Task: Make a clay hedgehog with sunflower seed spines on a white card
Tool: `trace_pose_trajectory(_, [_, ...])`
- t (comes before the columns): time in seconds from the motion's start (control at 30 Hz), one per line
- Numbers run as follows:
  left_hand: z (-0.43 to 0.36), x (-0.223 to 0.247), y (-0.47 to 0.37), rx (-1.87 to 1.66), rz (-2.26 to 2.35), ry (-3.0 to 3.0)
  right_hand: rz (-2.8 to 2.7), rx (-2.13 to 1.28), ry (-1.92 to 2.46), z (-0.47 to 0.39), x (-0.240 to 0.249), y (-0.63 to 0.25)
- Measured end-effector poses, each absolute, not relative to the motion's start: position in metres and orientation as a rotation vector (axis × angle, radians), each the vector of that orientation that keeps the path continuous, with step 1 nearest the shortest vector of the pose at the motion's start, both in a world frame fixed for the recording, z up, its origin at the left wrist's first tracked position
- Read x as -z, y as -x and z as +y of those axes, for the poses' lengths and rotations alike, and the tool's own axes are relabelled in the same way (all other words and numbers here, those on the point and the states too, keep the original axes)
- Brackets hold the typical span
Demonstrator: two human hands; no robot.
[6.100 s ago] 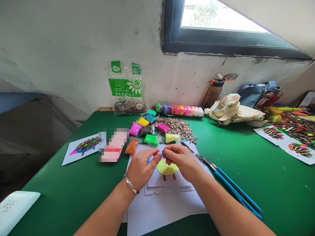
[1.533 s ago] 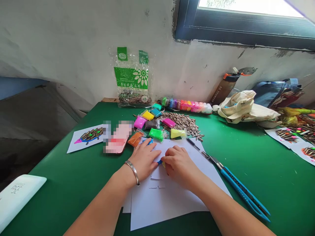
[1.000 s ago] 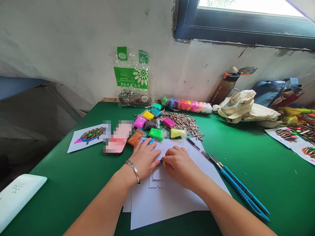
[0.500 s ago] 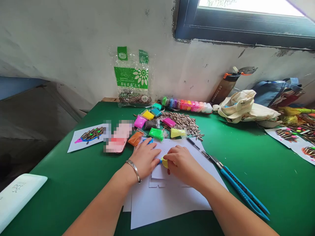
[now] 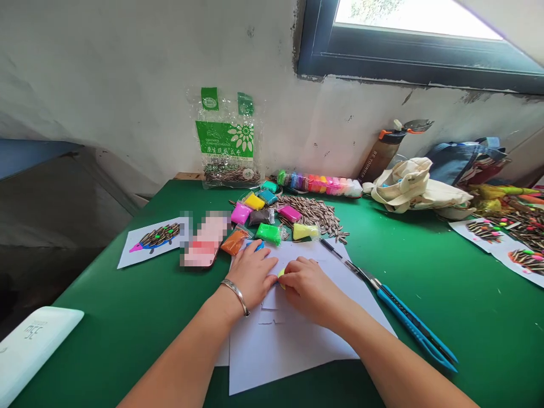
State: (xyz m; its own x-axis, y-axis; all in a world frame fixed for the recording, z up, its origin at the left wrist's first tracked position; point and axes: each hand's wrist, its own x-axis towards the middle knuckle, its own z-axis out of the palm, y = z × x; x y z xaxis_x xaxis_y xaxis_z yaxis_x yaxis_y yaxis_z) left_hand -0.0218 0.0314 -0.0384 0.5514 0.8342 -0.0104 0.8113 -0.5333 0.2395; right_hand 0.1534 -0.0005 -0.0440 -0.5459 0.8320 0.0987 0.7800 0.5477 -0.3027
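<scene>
White paper sheets (image 5: 272, 362) lie stacked on the green table (image 5: 161, 317). My left hand (image 5: 251, 271), with a silver bracelet at the wrist, rests on the paper with its fingers spread, beside a bit of blue clay (image 5: 255, 245). My right hand (image 5: 308, 286) is closed, its fingertips pressed on a small yellow clay piece (image 5: 281, 277) on the paper, close to my left thumb. The fingers partly hide the yellow piece.
Behind the paper are clay packets (image 5: 268, 233), a heap of sunflower seeds (image 5: 314, 212) and a seed bag (image 5: 229, 147). A pen (image 5: 340, 255) and a blue-handled tool (image 5: 416, 328) lie right; a hedgehog picture (image 5: 157, 238) and phone (image 5: 206, 238) lie left.
My right hand has shifted slightly left and down, its fingers now covering more of the yellow clay. My left hand stays on the paper. The whole view has shifted a little.
</scene>
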Motion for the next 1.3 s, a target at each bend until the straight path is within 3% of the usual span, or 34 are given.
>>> trace_pose_trajectory(0.33, [0.031, 0.041, 0.021, -0.190, 1.409, -2.566, -2.569, -0.039, 1.378, -0.028, 0.046, -0.147])
trace_pose_trajectory(1.3, [0.035, 0.043, 0.020, -0.252, 1.393, -2.538, -2.356, -0.148, 1.336, -0.029, 0.050, -0.149])
